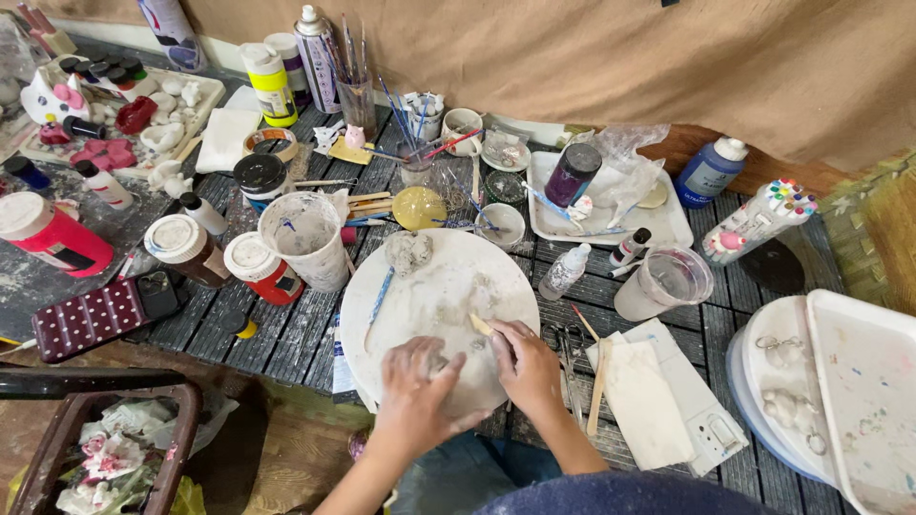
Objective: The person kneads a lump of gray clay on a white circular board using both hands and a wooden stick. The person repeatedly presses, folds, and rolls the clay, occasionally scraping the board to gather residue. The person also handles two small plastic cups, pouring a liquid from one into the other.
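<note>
- Grey-white clay dust covered both hands, which met over the near edge of the round white board (434,286) on the slatted counter (286,334).
- Left hand (415,381) lay curled, palm down, pressing what looked like a small clay piece (456,362) against the board; the piece itself was mostly hidden between the two hands.
- Right hand (527,367) was closed around a short wooden tool (480,324), whose pale tip pointed up and left, away from the body, just beside the clay piece.
- Long axis of the tool ran diagonally from the right hand toward the board's centre; the right hand was the nearer one to it.
- Further up the board sat a lump of grey clay (408,250), well apart from the hands, and a blue-handled tool (379,298) lay to the left, lengthwise toward the body.
- Open board surface lay between the hands and the lump.
- Crowding the rim were a white cup (303,238) on the left, scissors (563,348) and a wooden stick (599,386) on the right.
</note>
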